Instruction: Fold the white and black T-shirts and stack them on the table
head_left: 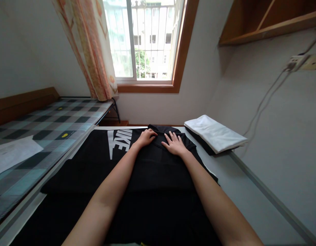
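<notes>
A black shirt [158, 171] with a large white NIKE print on its left part lies spread over the table. My left hand [146, 137] is at the shirt's far edge, its fingers bent and closed on the cloth. Just to its right, my right hand [175, 144] lies flat on the shirt with fingers spread. Some fabric is bunched and folded over beyond both hands. My forearms cover part of the shirt's middle.
The pale table [252, 201] carries a folded white and black cloth stack [215, 133] at back right. A bed with a checked mattress [70, 118] stands left, with white paper [15, 153] on it. Cables [263, 99] hang along the right wall, below a wooden shelf [271, 29].
</notes>
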The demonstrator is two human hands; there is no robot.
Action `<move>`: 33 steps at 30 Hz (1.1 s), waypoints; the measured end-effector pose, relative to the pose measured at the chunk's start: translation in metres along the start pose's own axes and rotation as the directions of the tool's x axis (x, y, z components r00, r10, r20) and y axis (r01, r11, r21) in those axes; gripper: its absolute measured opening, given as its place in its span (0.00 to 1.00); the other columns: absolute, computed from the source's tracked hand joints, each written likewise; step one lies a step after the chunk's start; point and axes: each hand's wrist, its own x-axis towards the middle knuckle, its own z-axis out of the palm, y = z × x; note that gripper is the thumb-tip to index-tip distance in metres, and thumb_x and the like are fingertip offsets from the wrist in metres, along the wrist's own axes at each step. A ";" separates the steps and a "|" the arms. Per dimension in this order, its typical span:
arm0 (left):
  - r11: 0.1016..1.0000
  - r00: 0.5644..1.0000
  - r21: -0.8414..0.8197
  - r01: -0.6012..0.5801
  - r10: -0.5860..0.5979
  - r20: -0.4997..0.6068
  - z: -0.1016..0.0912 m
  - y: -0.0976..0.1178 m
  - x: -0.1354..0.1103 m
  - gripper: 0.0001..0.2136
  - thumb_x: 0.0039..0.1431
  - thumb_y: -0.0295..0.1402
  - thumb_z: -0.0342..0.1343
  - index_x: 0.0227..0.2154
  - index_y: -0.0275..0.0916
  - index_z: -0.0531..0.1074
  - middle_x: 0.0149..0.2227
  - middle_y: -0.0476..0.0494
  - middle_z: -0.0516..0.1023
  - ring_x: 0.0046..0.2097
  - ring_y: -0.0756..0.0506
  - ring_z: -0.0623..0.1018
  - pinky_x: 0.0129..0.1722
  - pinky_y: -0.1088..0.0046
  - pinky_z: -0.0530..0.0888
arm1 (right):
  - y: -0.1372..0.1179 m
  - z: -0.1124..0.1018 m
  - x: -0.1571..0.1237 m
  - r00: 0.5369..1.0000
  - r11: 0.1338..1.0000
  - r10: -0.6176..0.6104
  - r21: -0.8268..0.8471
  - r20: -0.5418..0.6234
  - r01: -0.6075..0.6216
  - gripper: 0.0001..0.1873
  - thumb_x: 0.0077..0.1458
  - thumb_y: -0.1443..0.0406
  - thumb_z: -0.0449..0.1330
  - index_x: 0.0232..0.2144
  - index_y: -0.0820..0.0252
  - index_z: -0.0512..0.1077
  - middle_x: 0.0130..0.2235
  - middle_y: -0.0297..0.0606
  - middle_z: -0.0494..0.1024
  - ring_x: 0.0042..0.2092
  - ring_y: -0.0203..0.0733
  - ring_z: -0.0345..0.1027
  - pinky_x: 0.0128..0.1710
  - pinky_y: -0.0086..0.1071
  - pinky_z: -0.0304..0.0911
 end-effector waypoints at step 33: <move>0.843 0.942 0.421 0.334 -0.286 -0.175 -0.044 -0.056 -0.022 0.15 0.55 0.35 0.51 0.44 0.40 0.72 0.49 0.34 0.72 0.54 0.35 0.67 0.55 0.54 0.57 | 0.034 0.007 0.002 0.887 0.976 0.215 0.047 -0.408 -0.214 0.29 0.61 0.58 0.48 0.62 0.57 0.61 0.63 0.43 0.63 0.64 0.56 0.47 0.60 0.46 0.45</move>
